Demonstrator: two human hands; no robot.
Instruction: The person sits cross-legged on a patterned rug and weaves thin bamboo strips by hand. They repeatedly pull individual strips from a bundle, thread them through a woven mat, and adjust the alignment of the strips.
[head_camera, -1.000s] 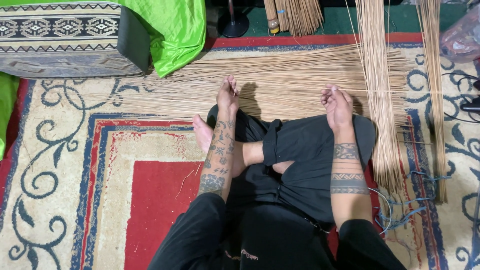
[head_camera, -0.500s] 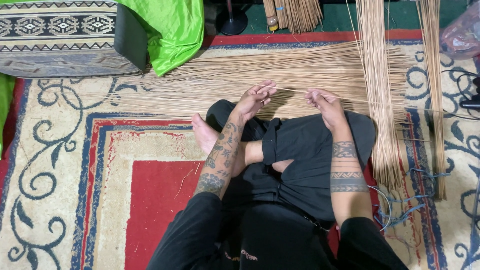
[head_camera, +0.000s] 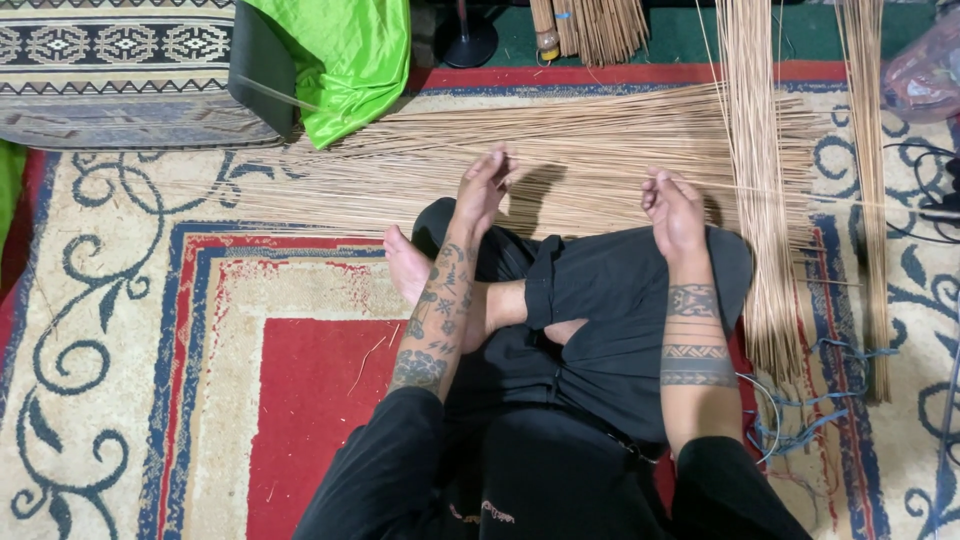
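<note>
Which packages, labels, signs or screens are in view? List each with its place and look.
Clear plastic bag: top right corner, on the rug's edge, crumpled, see-through with reddish contents.
Blue band: a small tag-like strip on the bundle of sticks at top centre; too small to tell more.
No signs or screens.

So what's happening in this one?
A person sits cross-legged on a patterned rug, working with thin tan sticks. A wide layer of sticks lies sideways on the rug in front of the knees. The left hand rests its fingertips on that layer, and the right hand is at its near edge, seemingly pinching a single strand. Two more bundles run away from the person on the right. A green cloth lies by a cushion at upper left.
</note>
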